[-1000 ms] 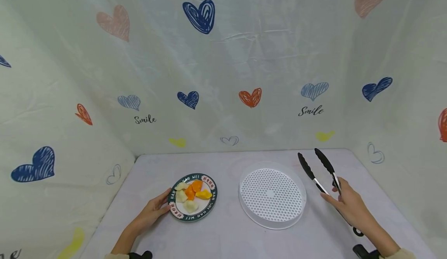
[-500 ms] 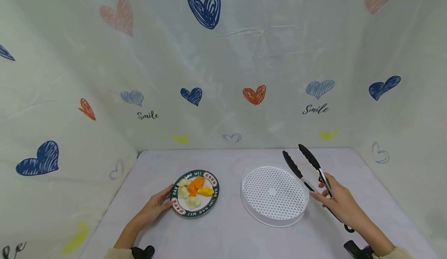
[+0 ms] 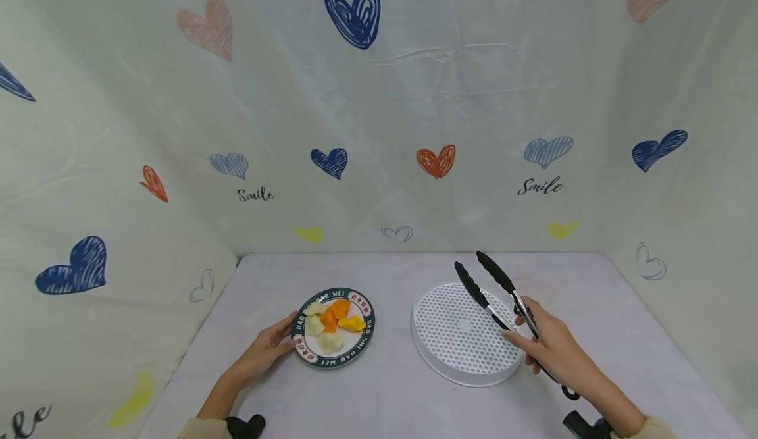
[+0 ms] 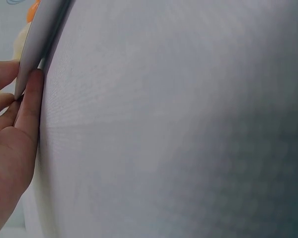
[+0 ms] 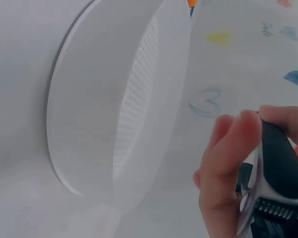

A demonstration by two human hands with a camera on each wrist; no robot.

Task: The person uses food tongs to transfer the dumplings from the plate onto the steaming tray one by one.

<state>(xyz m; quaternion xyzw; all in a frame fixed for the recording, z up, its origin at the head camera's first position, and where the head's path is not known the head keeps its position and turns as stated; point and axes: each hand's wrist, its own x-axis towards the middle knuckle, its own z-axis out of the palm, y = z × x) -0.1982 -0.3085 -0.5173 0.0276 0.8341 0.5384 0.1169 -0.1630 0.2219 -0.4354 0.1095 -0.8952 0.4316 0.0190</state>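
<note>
- The tongs (image 3: 496, 272) hang tilted over the right part of the round white perforated tray (image 3: 453, 347), in the head view; their two black tips stand apart, with nothing between them.
- The right hand (image 3: 553, 343) grips the tongs by the arms, fingers and thumb curled round them.
- The plate (image 3: 351, 342) is on the left side of the worktop (image 3: 391, 413), apart from the tray; the left hand (image 3: 265, 352) pinches its edge (one finger shows beneath it in the left wrist view).
- On the plate lie orange pieces (image 3: 340, 308), a yellow piece (image 3: 353, 323) and pale pieces (image 3: 329, 342); the orange and yellow ones sit towards the far and right parts.
- Behind the worktop hangs a pale sheet (image 3: 414, 97) printed with hearts; "Smile" appears twice.
</note>
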